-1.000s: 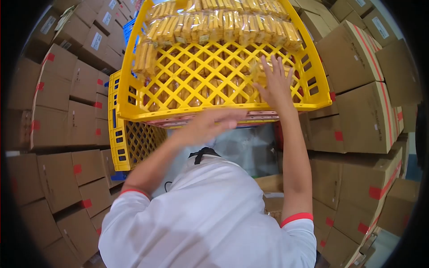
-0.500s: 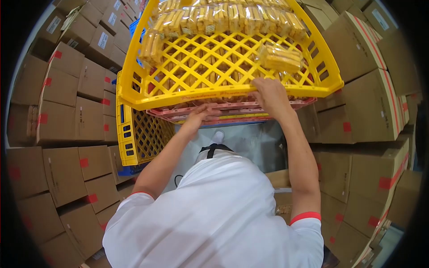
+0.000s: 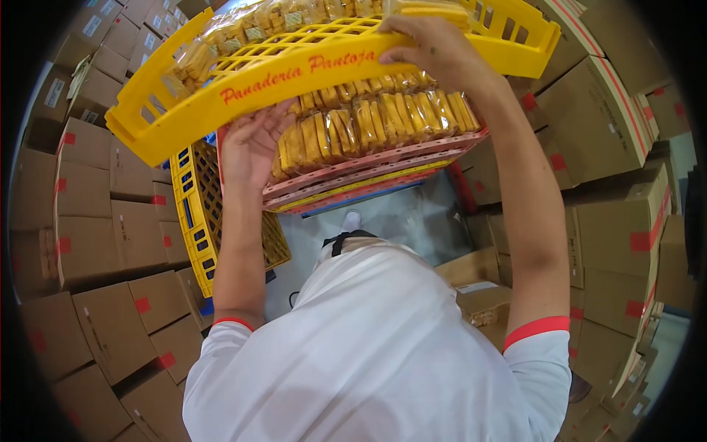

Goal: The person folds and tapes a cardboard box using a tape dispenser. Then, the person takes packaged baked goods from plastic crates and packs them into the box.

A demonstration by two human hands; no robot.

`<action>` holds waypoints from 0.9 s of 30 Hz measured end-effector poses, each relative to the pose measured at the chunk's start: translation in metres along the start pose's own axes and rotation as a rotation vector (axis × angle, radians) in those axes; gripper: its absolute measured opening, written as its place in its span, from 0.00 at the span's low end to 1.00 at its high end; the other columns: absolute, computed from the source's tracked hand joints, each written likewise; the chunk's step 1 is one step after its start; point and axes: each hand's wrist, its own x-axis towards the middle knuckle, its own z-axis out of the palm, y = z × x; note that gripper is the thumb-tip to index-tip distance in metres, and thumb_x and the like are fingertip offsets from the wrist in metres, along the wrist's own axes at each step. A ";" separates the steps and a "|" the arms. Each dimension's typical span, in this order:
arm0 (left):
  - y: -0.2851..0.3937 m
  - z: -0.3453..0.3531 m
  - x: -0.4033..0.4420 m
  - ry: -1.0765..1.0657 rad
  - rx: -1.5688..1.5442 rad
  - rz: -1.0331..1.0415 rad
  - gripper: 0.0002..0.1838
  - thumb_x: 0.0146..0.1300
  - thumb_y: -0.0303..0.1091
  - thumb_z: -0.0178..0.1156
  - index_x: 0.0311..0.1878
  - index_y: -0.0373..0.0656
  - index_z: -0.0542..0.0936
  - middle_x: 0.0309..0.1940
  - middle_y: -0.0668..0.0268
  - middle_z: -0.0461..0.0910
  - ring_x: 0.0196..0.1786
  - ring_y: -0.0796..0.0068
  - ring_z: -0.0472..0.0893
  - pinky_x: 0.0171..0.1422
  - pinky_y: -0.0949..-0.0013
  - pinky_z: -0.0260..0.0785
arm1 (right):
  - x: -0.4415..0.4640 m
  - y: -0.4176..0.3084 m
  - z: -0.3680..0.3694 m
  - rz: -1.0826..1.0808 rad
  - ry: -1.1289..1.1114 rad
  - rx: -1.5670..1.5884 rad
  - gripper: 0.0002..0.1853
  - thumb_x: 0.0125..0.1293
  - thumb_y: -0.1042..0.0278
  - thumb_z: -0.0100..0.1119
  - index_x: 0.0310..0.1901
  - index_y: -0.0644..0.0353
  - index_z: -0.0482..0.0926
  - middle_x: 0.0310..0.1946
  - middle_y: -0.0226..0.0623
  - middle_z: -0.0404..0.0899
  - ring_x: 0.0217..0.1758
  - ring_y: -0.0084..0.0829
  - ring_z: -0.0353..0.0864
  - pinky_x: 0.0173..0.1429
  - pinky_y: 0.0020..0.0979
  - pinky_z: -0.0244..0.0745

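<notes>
A yellow crate (image 3: 309, 70) with red lettering on its front wall is tilted, its front raised above a red crate (image 3: 383, 158). Rows of bagged yellow sticks (image 3: 294, 16) lie in the yellow crate, and one bag (image 3: 428, 10) is near its front right. My right hand (image 3: 434, 48) grips the front rim, fingers over the top. Palm up, my left hand (image 3: 254, 144) is under the crate's front left part with its fingers spread, partly hidden by the crate wall. More bagged sticks (image 3: 368, 125) stand upright in rows in the red crate.
Below the red crate, further crates (image 3: 353, 193) are stacked. Another yellow crate (image 3: 197, 221) stands at the left. Cardboard boxes rise at the left (image 3: 92, 199) and right (image 3: 611, 236). An open carton (image 3: 486, 302) is near my right side, and a shoe (image 3: 352, 219) shows on the floor.
The yellow crate's front has been lifted and turned, uncovering the bags in the red crate below. My left hand has moved up under it, and my right hand has risen with the rim.
</notes>
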 end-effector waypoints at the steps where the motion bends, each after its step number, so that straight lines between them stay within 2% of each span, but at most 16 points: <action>1: 0.006 0.003 0.002 -0.071 -0.014 0.008 0.25 0.70 0.25 0.53 0.71 0.34 0.71 0.71 0.46 0.73 0.75 0.42 0.72 0.75 0.46 0.70 | 0.006 -0.005 -0.006 0.019 -0.018 0.025 0.14 0.70 0.65 0.68 0.53 0.62 0.82 0.37 0.45 0.86 0.40 0.41 0.86 0.46 0.37 0.78; 2: 0.012 0.005 0.004 -0.144 -0.028 0.017 0.25 0.70 0.25 0.53 0.71 0.34 0.72 0.71 0.45 0.73 0.76 0.42 0.70 0.77 0.46 0.69 | 0.014 -0.012 -0.014 0.022 -0.015 0.019 0.14 0.70 0.65 0.68 0.53 0.62 0.82 0.37 0.45 0.86 0.40 0.41 0.86 0.46 0.37 0.78; 3: 0.016 0.008 0.004 -0.134 -0.019 0.015 0.26 0.70 0.26 0.54 0.71 0.34 0.71 0.72 0.45 0.72 0.78 0.42 0.67 0.77 0.46 0.68 | 0.022 -0.019 -0.022 0.048 -0.024 -0.023 0.19 0.72 0.52 0.63 0.49 0.62 0.83 0.40 0.50 0.86 0.43 0.48 0.86 0.49 0.43 0.79; 4: 0.019 0.012 0.006 -0.146 -0.016 0.012 0.26 0.70 0.26 0.54 0.71 0.34 0.71 0.72 0.45 0.72 0.78 0.42 0.67 0.77 0.46 0.68 | 0.027 -0.024 -0.025 0.076 -0.031 -0.065 0.28 0.74 0.38 0.58 0.45 0.62 0.85 0.43 0.56 0.86 0.46 0.54 0.86 0.51 0.48 0.79; 7: 0.027 0.021 0.008 -0.147 -0.004 0.026 0.26 0.70 0.26 0.53 0.72 0.33 0.70 0.72 0.44 0.71 0.78 0.42 0.67 0.77 0.46 0.68 | 0.041 -0.026 -0.021 -0.002 0.041 -0.191 0.29 0.75 0.38 0.54 0.41 0.63 0.84 0.39 0.54 0.85 0.44 0.53 0.85 0.49 0.47 0.78; 9: 0.033 0.025 0.011 -0.160 0.046 0.057 0.30 0.70 0.25 0.52 0.75 0.35 0.65 0.73 0.43 0.70 0.76 0.40 0.70 0.75 0.47 0.68 | 0.046 -0.026 -0.021 -0.015 0.097 -0.221 0.30 0.75 0.37 0.54 0.41 0.63 0.84 0.38 0.53 0.86 0.43 0.53 0.86 0.49 0.48 0.79; 13: 0.038 0.027 0.013 -0.150 0.035 0.045 0.26 0.70 0.24 0.51 0.72 0.31 0.69 0.72 0.43 0.70 0.77 0.42 0.68 0.78 0.47 0.67 | 0.049 -0.027 -0.021 -0.039 0.177 -0.251 0.31 0.74 0.36 0.55 0.38 0.62 0.85 0.33 0.50 0.86 0.42 0.50 0.87 0.49 0.48 0.79; 17: 0.044 0.022 0.017 -0.216 0.007 0.027 0.27 0.70 0.23 0.51 0.72 0.31 0.68 0.73 0.40 0.69 0.78 0.42 0.68 0.80 0.45 0.66 | 0.050 -0.030 -0.026 0.049 0.116 -0.304 0.31 0.73 0.35 0.56 0.37 0.61 0.85 0.33 0.49 0.87 0.41 0.48 0.87 0.48 0.47 0.80; 20: 0.048 0.029 0.017 -0.215 0.041 0.043 0.29 0.70 0.24 0.51 0.74 0.31 0.65 0.73 0.40 0.69 0.78 0.39 0.67 0.80 0.44 0.65 | 0.051 -0.026 -0.022 -0.010 0.212 -0.292 0.31 0.73 0.34 0.56 0.37 0.61 0.86 0.34 0.47 0.87 0.41 0.47 0.87 0.49 0.46 0.80; 23: 0.055 0.037 0.018 -0.226 0.073 0.057 0.32 0.69 0.25 0.51 0.77 0.31 0.62 0.73 0.38 0.68 0.78 0.34 0.66 0.80 0.43 0.63 | 0.045 -0.047 -0.040 0.100 0.181 -0.316 0.30 0.72 0.35 0.58 0.41 0.61 0.86 0.38 0.45 0.88 0.45 0.45 0.87 0.52 0.46 0.80; 25: 0.062 0.044 0.019 -0.241 0.081 0.058 0.32 0.70 0.25 0.50 0.77 0.30 0.61 0.74 0.36 0.67 0.78 0.32 0.64 0.80 0.42 0.62 | 0.039 -0.048 -0.050 0.068 0.207 -0.188 0.26 0.73 0.41 0.61 0.47 0.61 0.85 0.43 0.43 0.87 0.50 0.43 0.86 0.58 0.45 0.79; 26: 0.064 0.050 0.019 -0.252 0.078 0.053 0.32 0.71 0.25 0.49 0.77 0.29 0.60 0.74 0.35 0.65 0.78 0.31 0.64 0.80 0.42 0.62 | 0.036 -0.040 -0.047 0.067 0.209 -0.178 0.26 0.73 0.41 0.61 0.47 0.61 0.85 0.43 0.43 0.87 0.50 0.43 0.86 0.58 0.45 0.79; 27: 0.067 0.053 0.020 -0.262 0.074 0.049 0.32 0.72 0.25 0.48 0.77 0.28 0.59 0.74 0.33 0.64 0.78 0.30 0.63 0.80 0.41 0.62 | 0.034 -0.037 -0.045 0.008 0.339 -0.275 0.25 0.74 0.43 0.61 0.51 0.61 0.85 0.47 0.43 0.86 0.53 0.43 0.85 0.60 0.44 0.78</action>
